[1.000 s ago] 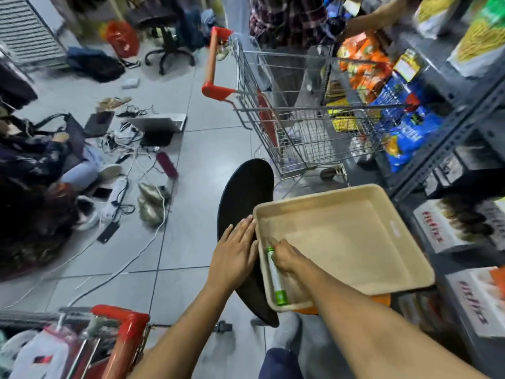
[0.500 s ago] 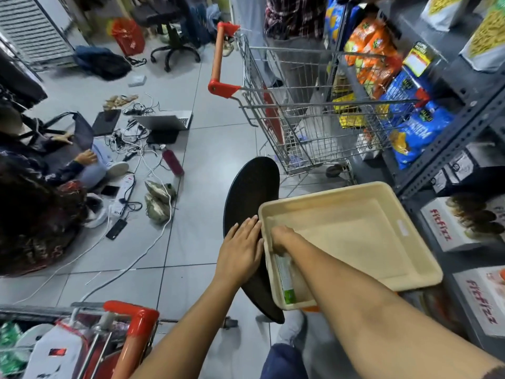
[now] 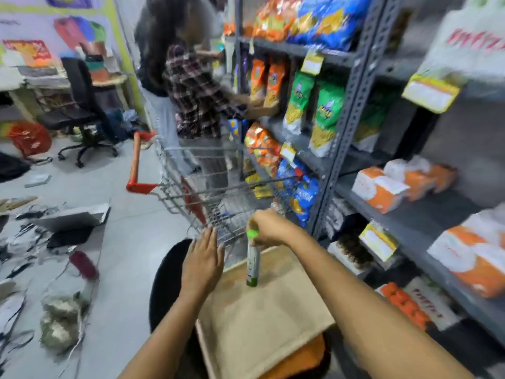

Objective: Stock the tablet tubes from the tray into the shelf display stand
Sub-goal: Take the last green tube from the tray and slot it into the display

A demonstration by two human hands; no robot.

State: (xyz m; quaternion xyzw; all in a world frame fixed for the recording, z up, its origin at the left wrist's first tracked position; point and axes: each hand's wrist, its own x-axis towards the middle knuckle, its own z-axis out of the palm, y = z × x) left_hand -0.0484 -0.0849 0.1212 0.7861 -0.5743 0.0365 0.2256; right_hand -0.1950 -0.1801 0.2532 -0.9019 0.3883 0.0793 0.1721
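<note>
My right hand [image 3: 269,228] grips the green cap end of a white-and-green tablet tube [image 3: 252,262], which hangs upright above the beige tray [image 3: 259,324]. No other tube shows in the tray. My left hand [image 3: 203,259] hovers flat with its fingers together over the tray's left rim, holding nothing. The grey metal shelf unit [image 3: 352,86] stands to the right, with orange-and-white boxes [image 3: 379,188] on its middle shelf. The picture is blurred by motion.
A wire shopping cart [image 3: 191,187] with red handles stands just beyond the tray. A person in a plaid shirt [image 3: 196,97] reaches into the shelf behind it. A black round stool [image 3: 164,285] lies under the tray's left side. Cables, a laptop [image 3: 73,217] and bags litter the floor at left.
My right hand has lifted the tube out of the tray's left side and now holds it upright above the tray. The camera has tilted up toward the shelves.
</note>
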